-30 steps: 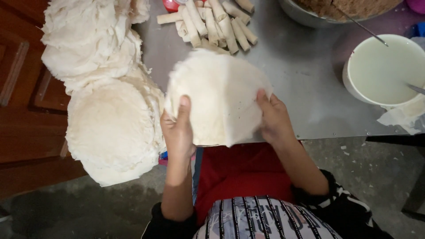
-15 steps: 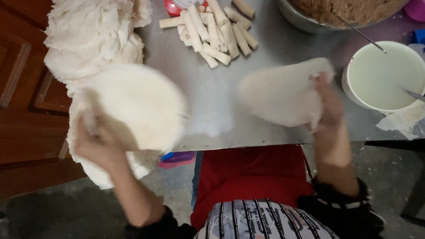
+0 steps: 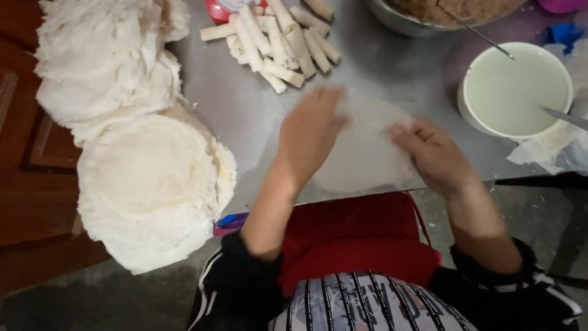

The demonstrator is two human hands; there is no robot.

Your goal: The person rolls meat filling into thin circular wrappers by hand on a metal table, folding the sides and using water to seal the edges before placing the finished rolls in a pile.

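Note:
A thin round white wrapper lies flat on the grey metal table near its front edge. My left hand rests palm down on the wrapper's left part, fingers spread. My right hand presses the wrapper's right edge with bent fingers. A stack of round white wrappers sits at the left and overhangs the table's edge. Several rolled spring rolls lie in a pile at the back.
A larger heap of crumpled white wrappers lies at the back left. A white bowl of pale liquid stands at the right with a utensil in it. A metal bowl of brown filling with a spoon is at the back.
Both hands first held one wrapper together, then split apart with the left at the stack. Now both hands are down on a single wrapper flat on the table in front of me.

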